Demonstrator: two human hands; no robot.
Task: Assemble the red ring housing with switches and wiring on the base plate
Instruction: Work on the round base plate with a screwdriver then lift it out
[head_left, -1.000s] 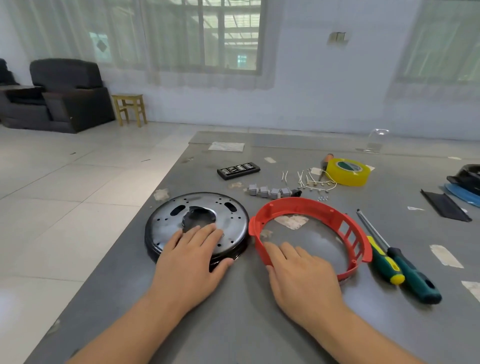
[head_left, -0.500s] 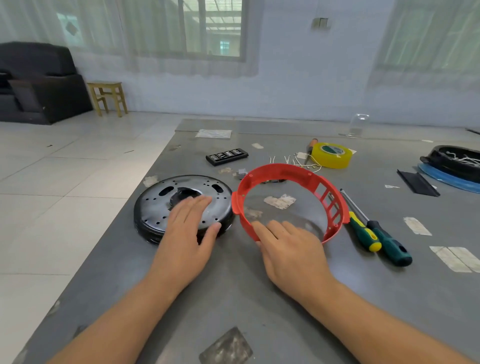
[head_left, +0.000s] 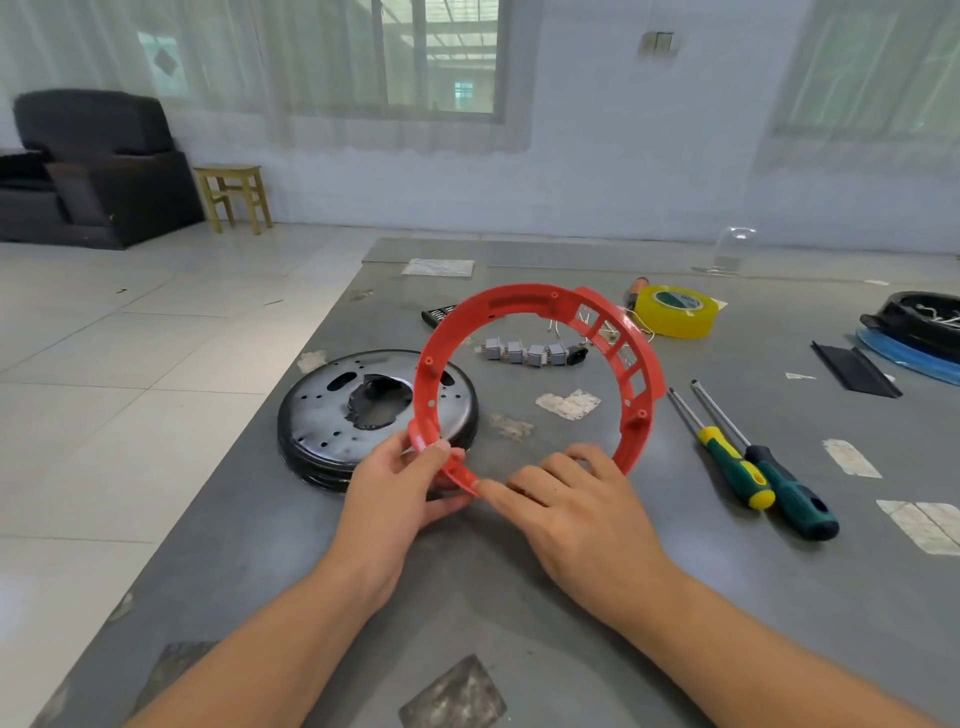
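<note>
Red ring housing (head_left: 535, 364) tilted up off the table, near rim pinched by left hand (head_left: 400, 493), right hand (head_left: 576, 506) fingers curled on it, black base plate (head_left: 332, 421) behind left.

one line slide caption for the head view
Both hands, left and right, tilt the red plastic ring housing up beside the round black metal base plate.

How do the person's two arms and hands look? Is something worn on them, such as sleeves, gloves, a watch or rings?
Both forearms are bare as far as the picture's lower edge: no sleeve shows. The left hand and the right hand wear no gloves. No watch or band is seen on either wrist, and no ring on the fingers that show. The nails look short and unpainted.
</note>
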